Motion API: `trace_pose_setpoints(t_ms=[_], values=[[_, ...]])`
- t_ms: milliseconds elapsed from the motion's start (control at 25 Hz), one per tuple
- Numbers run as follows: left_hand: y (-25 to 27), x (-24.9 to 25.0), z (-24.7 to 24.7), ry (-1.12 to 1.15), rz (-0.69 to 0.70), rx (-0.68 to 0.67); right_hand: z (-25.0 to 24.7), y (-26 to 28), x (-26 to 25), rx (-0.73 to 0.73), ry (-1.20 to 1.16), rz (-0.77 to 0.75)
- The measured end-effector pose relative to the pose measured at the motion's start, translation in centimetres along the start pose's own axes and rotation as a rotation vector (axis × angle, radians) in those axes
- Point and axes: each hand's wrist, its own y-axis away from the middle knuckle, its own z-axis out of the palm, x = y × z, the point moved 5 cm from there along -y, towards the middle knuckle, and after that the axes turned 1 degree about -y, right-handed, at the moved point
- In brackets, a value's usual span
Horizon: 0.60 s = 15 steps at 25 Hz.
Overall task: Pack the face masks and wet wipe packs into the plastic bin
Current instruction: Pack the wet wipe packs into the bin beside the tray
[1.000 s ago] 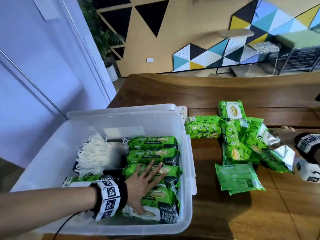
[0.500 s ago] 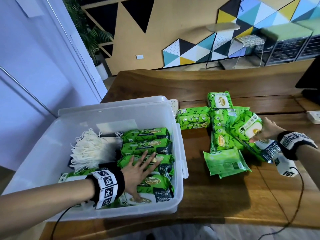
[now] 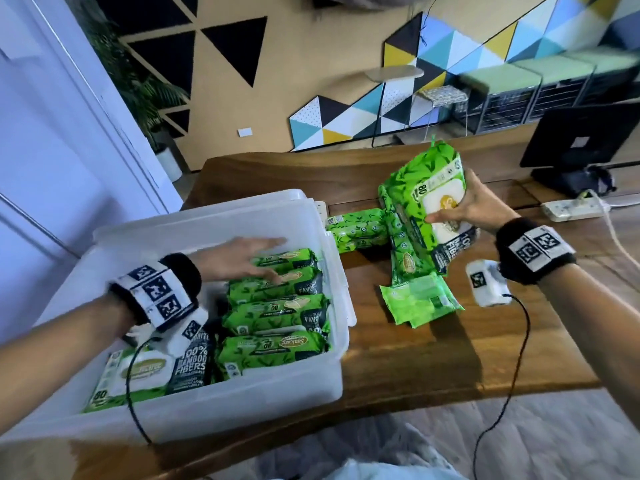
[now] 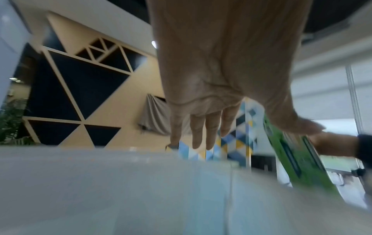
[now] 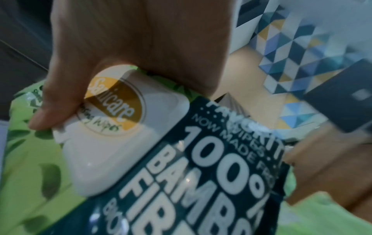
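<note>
Right of centre from your head camera, your right hand [image 3: 474, 206] grips a wet wipe pack [image 3: 429, 195] aloft; your left hand [image 3: 239, 259] hovers spread above the plastic bin [image 3: 214, 403]. Only your right-wrist view shows your thumb [image 5: 54, 111] on its lid.

Even, soft indoor light; faint shadows fell on the table [image 3: 433, 358]. Both wrist views were motion-blurred, the head view bent at its edges.

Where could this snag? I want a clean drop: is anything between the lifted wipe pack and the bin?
The left hand hovers open over the packed row in the bin, on the path of the wipe pack that the right hand grips. Nothing else visible intervenes.
</note>
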Motion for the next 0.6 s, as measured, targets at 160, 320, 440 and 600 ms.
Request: trace_pose_setpoints(t_ms=[160,320,440,600], values=[[1.9,5.4,-8.4,0.48,0.184,0.276,5.5,1.3,-9.4,-0.155,0.037,-0.198],[4.7,8.4,-10.9,0.575,0.323,0.397,12.1,2.7,-18.4,-0.261,0.212,-0.379],[7.4,5.1,-11.2,0.781,0.274,0.489,15.3,3.0,-21.0,-0.38,0.208,-0.38],[11.2,0.2,-9.5,0.902,0.362,0.51,18.6,3.8,-21.9,-0.688,0.202,-0.258]])
